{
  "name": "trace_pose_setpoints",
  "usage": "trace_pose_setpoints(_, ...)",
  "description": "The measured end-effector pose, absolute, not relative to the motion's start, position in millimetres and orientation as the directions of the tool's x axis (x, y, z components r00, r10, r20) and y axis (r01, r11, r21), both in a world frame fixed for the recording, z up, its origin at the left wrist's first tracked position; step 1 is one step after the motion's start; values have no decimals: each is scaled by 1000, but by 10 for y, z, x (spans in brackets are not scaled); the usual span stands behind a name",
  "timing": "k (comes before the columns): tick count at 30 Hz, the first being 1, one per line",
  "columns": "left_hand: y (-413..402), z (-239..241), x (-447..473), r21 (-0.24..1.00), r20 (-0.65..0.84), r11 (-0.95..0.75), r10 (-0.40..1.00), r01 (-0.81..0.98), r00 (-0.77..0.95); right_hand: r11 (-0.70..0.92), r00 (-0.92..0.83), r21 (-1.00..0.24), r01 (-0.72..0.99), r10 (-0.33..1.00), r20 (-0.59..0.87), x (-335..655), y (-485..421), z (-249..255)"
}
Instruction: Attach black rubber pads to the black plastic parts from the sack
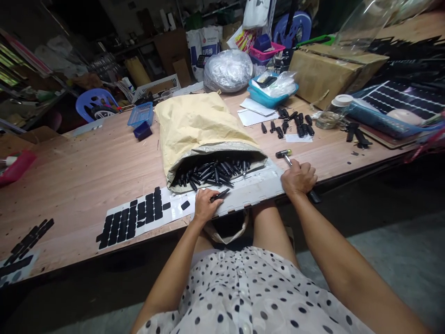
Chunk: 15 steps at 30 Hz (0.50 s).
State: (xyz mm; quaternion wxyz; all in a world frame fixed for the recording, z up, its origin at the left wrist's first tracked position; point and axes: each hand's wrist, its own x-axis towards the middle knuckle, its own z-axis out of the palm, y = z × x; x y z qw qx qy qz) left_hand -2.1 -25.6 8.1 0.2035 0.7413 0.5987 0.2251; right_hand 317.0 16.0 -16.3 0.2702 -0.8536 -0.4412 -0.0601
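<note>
My left hand (205, 205) is closed on a slim black pointed piece (221, 194), pinched over the near edge of a grey-white board (255, 190). In my right hand (299, 177) is a small hammer (285, 155), its head pointing away from me and its black handle end showing below the fist. A large cream sack (205, 120) lies on its side just beyond the board. Its mouth faces me, and many similar black pieces (217, 172) spill toward the opening.
Left of the board, black flat pads (121, 225) lie on a white sheet. Black parts (299, 124) are scattered at the right, near a blue basin (273, 95) and a cardboard box (330, 74). A small blue basket (141, 113) stands left of the sack. The table's front edge borders my lap.
</note>
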Motion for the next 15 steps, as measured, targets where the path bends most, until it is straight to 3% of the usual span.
trace_pose_setpoints(9, -253, -15, -6, 627, 89, -181, 983, 758, 161, -437, 598, -500, 748, 771, 221, 3271, 30, -13)
trace_pose_setpoints(12, -250, -13, 27, 630, 69, -163, 986, 760, 155, -232, 469, -559, 796, 821, 325, 3076, -261, 53)
trace_pose_setpoints(15, -246, -1, 48, 626, 48, -144, 988, 766, 147, 96, 177, -585, 805, 903, 392, 2665, -630, 112)
